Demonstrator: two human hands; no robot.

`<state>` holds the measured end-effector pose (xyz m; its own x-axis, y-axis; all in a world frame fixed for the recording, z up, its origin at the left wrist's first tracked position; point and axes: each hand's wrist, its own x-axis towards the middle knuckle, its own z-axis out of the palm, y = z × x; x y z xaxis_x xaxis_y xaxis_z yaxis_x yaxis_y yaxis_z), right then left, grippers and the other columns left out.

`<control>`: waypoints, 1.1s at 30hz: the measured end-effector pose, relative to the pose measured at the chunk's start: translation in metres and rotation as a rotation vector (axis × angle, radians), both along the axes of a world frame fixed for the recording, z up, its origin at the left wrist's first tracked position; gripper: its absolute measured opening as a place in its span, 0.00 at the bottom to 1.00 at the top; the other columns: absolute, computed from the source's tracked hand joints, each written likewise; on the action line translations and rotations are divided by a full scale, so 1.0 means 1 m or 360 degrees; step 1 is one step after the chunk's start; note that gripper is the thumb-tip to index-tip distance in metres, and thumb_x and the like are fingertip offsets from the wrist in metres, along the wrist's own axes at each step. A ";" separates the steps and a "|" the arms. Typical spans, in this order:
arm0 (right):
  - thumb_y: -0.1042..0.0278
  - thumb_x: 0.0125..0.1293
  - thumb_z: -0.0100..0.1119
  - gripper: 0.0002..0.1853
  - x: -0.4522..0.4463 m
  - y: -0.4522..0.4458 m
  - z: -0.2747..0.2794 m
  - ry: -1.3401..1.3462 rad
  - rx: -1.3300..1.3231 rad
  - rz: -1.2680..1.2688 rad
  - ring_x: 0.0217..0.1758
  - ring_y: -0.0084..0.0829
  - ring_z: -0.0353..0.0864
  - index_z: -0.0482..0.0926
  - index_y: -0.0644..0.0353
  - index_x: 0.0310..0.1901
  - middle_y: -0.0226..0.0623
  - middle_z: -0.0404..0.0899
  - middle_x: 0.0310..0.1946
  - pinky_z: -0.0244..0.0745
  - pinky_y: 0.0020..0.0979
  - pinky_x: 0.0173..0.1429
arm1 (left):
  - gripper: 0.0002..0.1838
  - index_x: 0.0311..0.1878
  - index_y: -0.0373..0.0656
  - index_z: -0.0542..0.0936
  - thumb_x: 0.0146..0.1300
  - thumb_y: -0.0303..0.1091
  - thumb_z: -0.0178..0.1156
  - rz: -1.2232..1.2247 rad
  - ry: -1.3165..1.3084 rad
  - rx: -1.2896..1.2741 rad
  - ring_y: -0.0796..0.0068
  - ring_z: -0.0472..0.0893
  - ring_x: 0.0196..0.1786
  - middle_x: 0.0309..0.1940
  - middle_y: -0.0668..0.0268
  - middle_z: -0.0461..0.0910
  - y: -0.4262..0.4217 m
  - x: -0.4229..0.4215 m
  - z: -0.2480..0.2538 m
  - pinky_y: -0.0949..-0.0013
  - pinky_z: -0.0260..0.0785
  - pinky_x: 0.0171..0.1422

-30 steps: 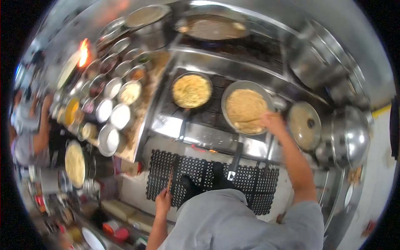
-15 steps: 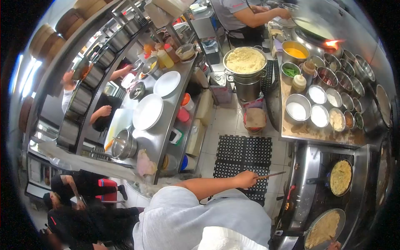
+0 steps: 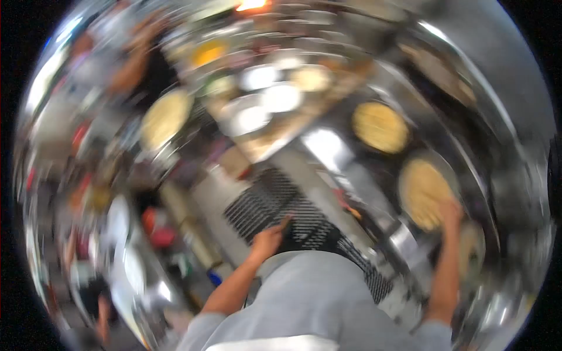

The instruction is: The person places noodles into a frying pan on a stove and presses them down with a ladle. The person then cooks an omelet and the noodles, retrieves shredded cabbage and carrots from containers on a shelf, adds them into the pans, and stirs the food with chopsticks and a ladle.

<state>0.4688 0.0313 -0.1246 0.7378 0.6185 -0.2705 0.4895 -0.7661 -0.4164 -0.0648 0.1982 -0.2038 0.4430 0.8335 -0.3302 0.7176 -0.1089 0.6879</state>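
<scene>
Motion blurs the whole head view. My left hand [image 3: 268,241] is closed around a thin brown stick [image 3: 285,222], held over the black floor mat, away from the stove. My right hand [image 3: 449,212] is at the lower right edge of a pan [image 3: 451,169] holding a flat, light-brown food [image 3: 426,190]. Its fingers are smeared, so whether they touch the food or grip something does not show. Farther along the stove, a second round pan holds a yellow, flat food [image 3: 380,127].
A counter [image 3: 275,143] with several bowls of ingredients stands beyond the stove. A large pot of pale yellow food [image 3: 167,120] is at left of it. A co-worker's arm [image 3: 132,67] shows at upper left. Black perforated matting [image 3: 263,202] covers the floor.
My view has swung right toward the stove, so the pans now sit nearer the middle. My right hand and forearm have come into fuller view at the nearer pan. The left hand still holds the stick.
</scene>
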 end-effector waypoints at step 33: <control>0.52 0.69 0.34 0.21 0.014 -0.029 0.017 -0.0190 0.0137 -0.0150 0.34 0.41 0.81 0.76 0.58 0.38 0.43 0.81 0.31 0.75 0.38 0.41 | 0.15 0.43 0.33 0.78 0.60 0.31 0.46 0.0027 0.0008 -0.0339 0.74 0.76 0.27 0.24 0.61 0.79 0.013 0.019 -0.006 0.70 0.66 0.33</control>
